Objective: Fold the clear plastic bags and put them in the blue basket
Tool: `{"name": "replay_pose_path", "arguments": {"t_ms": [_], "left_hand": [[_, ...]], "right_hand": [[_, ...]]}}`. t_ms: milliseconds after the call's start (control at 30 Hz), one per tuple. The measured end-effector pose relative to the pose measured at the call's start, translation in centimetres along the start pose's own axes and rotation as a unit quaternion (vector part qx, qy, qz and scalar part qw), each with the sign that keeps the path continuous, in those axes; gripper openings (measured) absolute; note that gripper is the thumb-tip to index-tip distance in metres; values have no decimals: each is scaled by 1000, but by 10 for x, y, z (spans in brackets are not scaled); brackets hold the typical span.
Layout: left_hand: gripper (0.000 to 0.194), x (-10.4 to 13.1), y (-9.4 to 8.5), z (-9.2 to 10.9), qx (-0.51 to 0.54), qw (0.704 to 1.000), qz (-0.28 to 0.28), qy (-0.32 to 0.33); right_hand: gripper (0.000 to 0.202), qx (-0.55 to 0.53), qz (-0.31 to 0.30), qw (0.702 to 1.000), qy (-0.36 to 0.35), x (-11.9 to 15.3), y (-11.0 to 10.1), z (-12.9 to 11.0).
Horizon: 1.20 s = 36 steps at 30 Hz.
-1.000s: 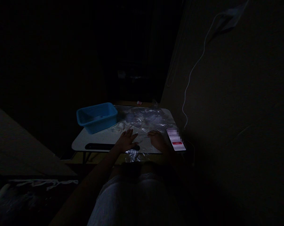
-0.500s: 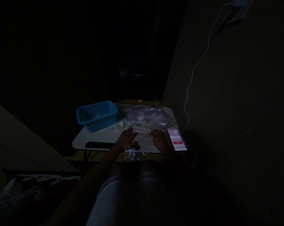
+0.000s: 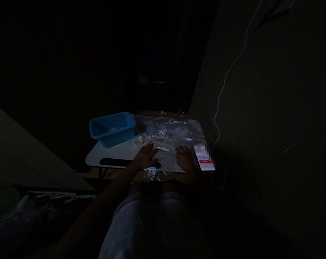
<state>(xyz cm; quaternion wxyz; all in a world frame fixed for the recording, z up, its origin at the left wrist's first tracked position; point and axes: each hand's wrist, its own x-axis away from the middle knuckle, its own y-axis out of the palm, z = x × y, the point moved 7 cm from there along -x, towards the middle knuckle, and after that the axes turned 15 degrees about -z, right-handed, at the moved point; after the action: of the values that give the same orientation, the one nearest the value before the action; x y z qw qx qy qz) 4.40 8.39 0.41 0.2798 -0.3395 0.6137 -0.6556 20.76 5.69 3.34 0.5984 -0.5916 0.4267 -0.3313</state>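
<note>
Clear plastic sheeting (image 3: 176, 129) lies crumpled over the middle and right of a small white table (image 3: 95, 156), with part of it hanging over the front edge. My left hand (image 3: 146, 157) rests on the near part of the plastic, fingers spread, beside the right end of a dark strip (image 3: 115, 162). To its right, my right hand (image 3: 183, 157) lies on the table with fingers slightly bent and nothing visible in them. A small pale crumpled item (image 3: 139, 140) sits just beyond my left hand. The room is very dim.
A blue basin (image 3: 115, 137) stands at the table's back left. A lit phone (image 3: 204, 158) lies at the right edge, near a white cable (image 3: 223, 81) along the wall. A small red and white item (image 3: 163, 113) is behind the table.
The view has shifted slightly. My left hand stays spread in nearly the same place; the fingers of my right hand have moved a little to the right on the plastic.
</note>
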Motion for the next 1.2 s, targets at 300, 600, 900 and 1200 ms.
{"name": "replay_pose_path", "arguments": {"t_ms": [300,600,900,1200], "left_hand": [[57,0,-1,1,-3,1000,-7,-5],[58,-2,3,0,3,1000,3,-2],[57,-4,7,-1,13,1000,-2,-2],[57,-3,7,0,9,1000,8,3]], "right_hand": [[22,1,-12,1000,-8,0,-1,-2],[30,-3,-13,1000,-19,-1,3,-2],[30,-11,-9,999,-32,-1,8,-4],[28,-11,-16,999,-26,0,7,-4]]}}
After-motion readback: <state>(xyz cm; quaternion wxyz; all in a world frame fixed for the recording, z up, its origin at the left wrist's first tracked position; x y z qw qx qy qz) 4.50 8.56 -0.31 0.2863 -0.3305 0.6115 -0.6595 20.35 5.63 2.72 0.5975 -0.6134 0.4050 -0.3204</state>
